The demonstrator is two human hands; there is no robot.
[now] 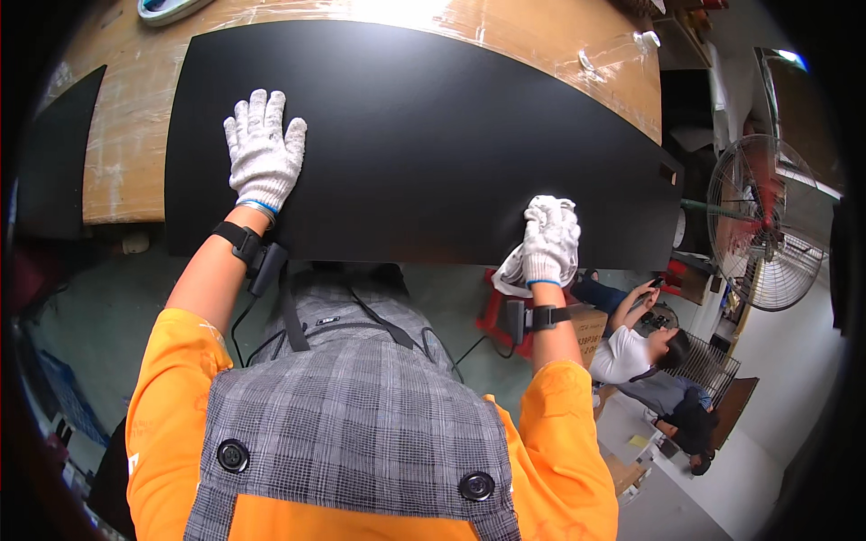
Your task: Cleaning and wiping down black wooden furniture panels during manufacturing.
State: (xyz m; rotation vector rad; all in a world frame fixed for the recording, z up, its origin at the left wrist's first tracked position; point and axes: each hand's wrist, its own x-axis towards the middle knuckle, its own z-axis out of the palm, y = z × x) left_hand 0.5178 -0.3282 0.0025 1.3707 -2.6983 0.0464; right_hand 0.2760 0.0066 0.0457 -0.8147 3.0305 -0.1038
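The gloved left hand lay flat, fingers spread, on the black sheet covering the wooden table, while the gloved right hand was closed on a white cloth at the sheet's near edge.

- This is looking like a workshop or small factory floor.
- A scuffed wooden table wrapped in clear film is carrying a large black sheet.
- An industrial pedestal fan is standing at three o'clock.
- A co-worker is sitting low at four o'clock beside a cardboard box.
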